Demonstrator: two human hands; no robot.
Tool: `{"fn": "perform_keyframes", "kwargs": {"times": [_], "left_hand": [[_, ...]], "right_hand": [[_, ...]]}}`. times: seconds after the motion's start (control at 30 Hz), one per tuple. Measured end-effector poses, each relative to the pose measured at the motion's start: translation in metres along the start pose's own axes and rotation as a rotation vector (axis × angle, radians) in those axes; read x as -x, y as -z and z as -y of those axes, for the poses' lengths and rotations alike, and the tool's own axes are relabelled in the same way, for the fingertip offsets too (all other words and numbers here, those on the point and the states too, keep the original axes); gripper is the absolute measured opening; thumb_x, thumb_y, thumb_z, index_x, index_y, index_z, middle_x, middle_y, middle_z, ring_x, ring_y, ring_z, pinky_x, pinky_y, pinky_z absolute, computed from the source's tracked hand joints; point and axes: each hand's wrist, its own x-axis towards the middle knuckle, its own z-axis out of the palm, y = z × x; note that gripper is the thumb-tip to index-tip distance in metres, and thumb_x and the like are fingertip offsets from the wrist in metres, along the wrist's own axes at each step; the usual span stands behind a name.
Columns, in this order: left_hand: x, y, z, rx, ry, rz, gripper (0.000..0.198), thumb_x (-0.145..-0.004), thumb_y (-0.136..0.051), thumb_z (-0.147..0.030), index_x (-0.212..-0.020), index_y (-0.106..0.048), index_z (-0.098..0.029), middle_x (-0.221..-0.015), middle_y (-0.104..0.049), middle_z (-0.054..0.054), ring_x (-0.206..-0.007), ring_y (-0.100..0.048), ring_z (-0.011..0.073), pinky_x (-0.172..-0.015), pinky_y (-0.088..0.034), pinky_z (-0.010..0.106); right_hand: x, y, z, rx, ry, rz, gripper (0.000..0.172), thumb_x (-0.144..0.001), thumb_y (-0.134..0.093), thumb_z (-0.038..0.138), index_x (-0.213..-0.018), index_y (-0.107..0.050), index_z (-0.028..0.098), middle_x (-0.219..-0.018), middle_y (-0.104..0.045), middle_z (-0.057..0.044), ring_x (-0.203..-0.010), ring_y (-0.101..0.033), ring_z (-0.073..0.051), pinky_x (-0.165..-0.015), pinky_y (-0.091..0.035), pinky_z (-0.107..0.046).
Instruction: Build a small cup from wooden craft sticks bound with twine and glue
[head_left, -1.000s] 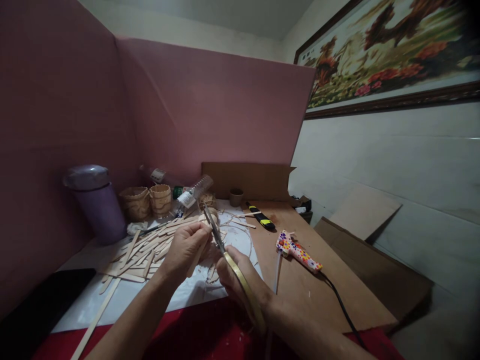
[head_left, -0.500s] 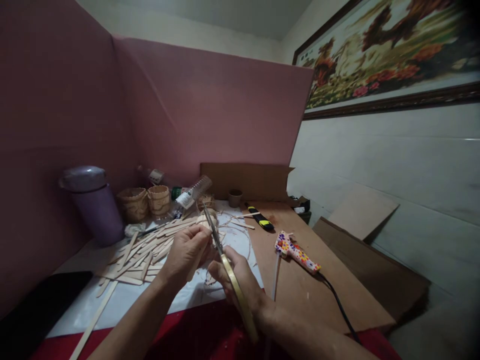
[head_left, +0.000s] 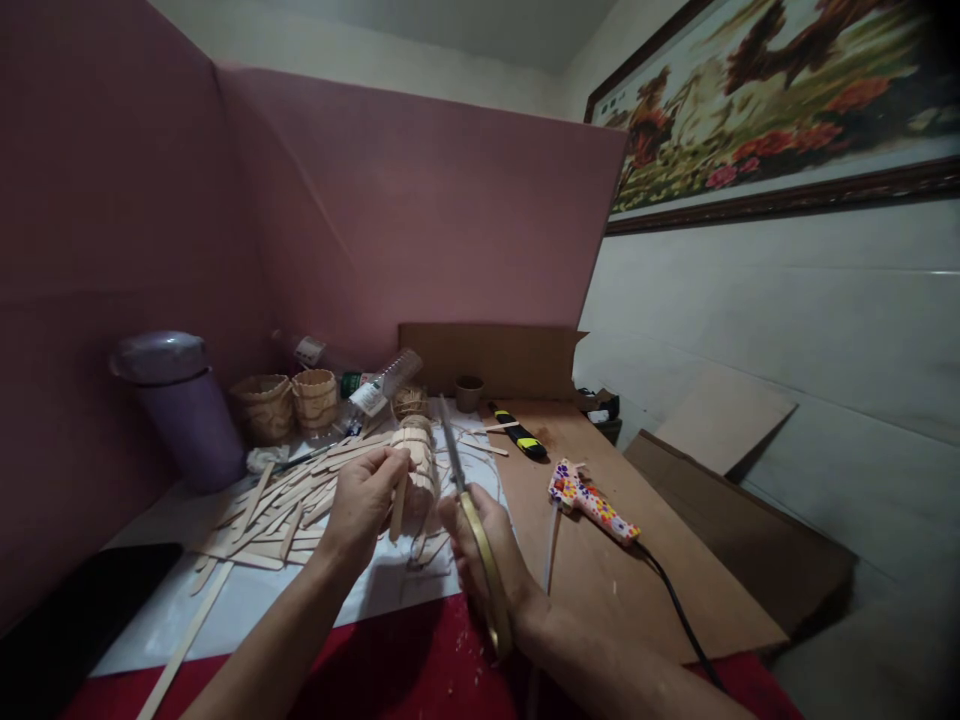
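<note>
My left hand pinches a short flat wooden stick that points down from the fingertips. Gold-handled scissors are in my right hand, their blades pointing up and away, apart from the stick. Just beyond my left fingers lies a rounded object covered in pale wooden pieces; my left hand and the stick hide part of it. A heap of flat wooden sticks spreads over the white sheet left of my left hand.
A purple bottle, two wooden cups, a clear plastic bottle and a small brown pot stand or lie behind. On the brown board are a yellow-black cutter and a patterned glue gun with a cord.
The scissors have moved right, away from my left hand. My two hands are farther apart, and the stick in my left hand and the wood-covered object now show more.
</note>
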Motion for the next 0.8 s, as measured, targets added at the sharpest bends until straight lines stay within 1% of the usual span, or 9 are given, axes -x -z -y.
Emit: {"fn": "perform_keyframes", "kwargs": {"times": [0.07, 0.23, 0.33, 0.43, 0.5, 0.6, 0.63, 0.7, 0.8], "left_hand": [[-0.004, 0.005, 0.001, -0.098, -0.041, -0.073, 0.030, -0.067, -0.066, -0.046, -0.066, -0.061, -0.016, -0.044, -0.049, -0.005, -0.035, -0.036, 0.0072, -0.034, -0.023, 0.019], [-0.024, 0.022, 0.008, -0.398, -0.119, -0.190, 0.031, -0.077, -0.054, -0.043, -0.071, -0.065, -0.015, -0.052, -0.058, 0.000, -0.039, -0.046, 0.0127, -0.037, -0.032, 0.023], [-0.036, 0.030, 0.006, -0.764, -0.185, -0.239, 0.032, -0.078, -0.051, -0.031, -0.094, -0.071, -0.012, -0.078, -0.071, 0.009, -0.063, -0.064, 0.0200, -0.056, -0.048, 0.028], [-0.043, 0.026, -0.012, -0.962, -0.323, -0.270, 0.041, -0.079, -0.052, -0.025, -0.114, -0.068, -0.010, -0.113, -0.069, 0.016, -0.097, -0.065, 0.0258, -0.084, -0.049, 0.034], [-0.048, 0.013, -0.031, -1.165, -0.433, -0.183, 0.039, -0.084, -0.049, -0.029, -0.116, -0.069, -0.017, -0.115, -0.070, 0.012, -0.103, -0.063, 0.0268, -0.089, -0.048, 0.036], [-0.066, -0.016, -0.052, -1.520, -0.430, 0.021, 0.035, -0.089, -0.044, -0.028, -0.107, -0.073, -0.023, -0.110, -0.072, 0.009, -0.104, -0.063, 0.0281, -0.085, -0.049, 0.036], [-0.076, -0.026, -0.055, -1.657, -0.412, 0.133, 0.036, -0.090, -0.041, -0.026, -0.106, -0.073, -0.023, -0.107, -0.072, 0.011, -0.106, -0.063, 0.0287, -0.084, -0.048, 0.036], [-0.101, -0.045, -0.052, -1.714, -0.401, 0.268, 0.030, -0.088, -0.047, -0.021, -0.095, -0.076, -0.020, -0.100, -0.072, 0.012, -0.106, -0.063, 0.0277, -0.085, -0.048, 0.034], [-0.143, -0.062, -0.036, -1.764, -0.432, 0.427, 0.023, -0.090, -0.051, -0.020, -0.094, -0.073, -0.017, -0.107, -0.070, 0.012, -0.114, -0.059, 0.0268, -0.092, -0.048, 0.036]], "right_hand": [[-0.004, 0.008, 0.002, 0.001, -0.080, -0.082, 0.055, -0.067, -0.070, 0.069, -0.085, -0.048, 0.021, -0.054, -0.041, 0.011, -0.038, -0.031, -0.005, -0.034, -0.027, -0.016], [-0.017, 0.023, 0.010, -0.117, -0.078, -0.238, 0.056, -0.064, -0.072, 0.067, -0.084, -0.044, 0.023, -0.047, -0.039, 0.013, -0.035, -0.032, -0.005, -0.032, -0.027, -0.014], [-0.019, 0.022, 0.015, -0.213, -0.123, -0.241, 0.057, -0.062, -0.074, 0.066, -0.080, -0.040, 0.025, -0.045, -0.035, 0.015, -0.034, -0.029, -0.004, -0.031, -0.026, -0.013], [-0.017, 0.022, 0.017, -0.284, -0.124, -0.228, 0.054, -0.063, -0.075, 0.063, -0.078, -0.041, 0.024, -0.046, -0.035, 0.014, -0.034, -0.031, -0.004, -0.031, -0.027, -0.014], [-0.015, 0.026, 0.017, -0.308, -0.161, -0.224, 0.048, -0.068, -0.074, 0.060, -0.078, -0.044, 0.024, -0.046, -0.038, 0.012, -0.034, -0.033, -0.006, -0.031, -0.028, -0.015], [-0.011, 0.040, 0.017, -0.294, -0.212, -0.193, 0.034, -0.081, -0.067, 0.052, -0.083, -0.055, 0.021, -0.054, -0.052, 0.006, -0.042, -0.048, -0.010, -0.036, -0.040, -0.019], [-0.009, 0.045, 0.018, -0.286, -0.212, -0.182, 0.030, -0.086, -0.064, 0.048, -0.089, -0.059, 0.018, -0.063, -0.059, 0.002, -0.050, -0.056, -0.013, -0.043, -0.047, -0.023], [-0.009, 0.051, 0.018, -0.277, -0.189, -0.184, 0.028, -0.092, -0.060, 0.040, -0.107, -0.062, 0.016, -0.095, -0.067, -0.006, -0.077, -0.066, -0.018, -0.065, -0.057, -0.032], [-0.013, 0.047, 0.015, -0.275, -0.118, -0.220, 0.035, -0.094, -0.059, 0.033, -0.125, -0.056, 0.017, -0.124, -0.060, -0.010, -0.104, -0.063, -0.023, -0.087, -0.055, -0.044]]}}
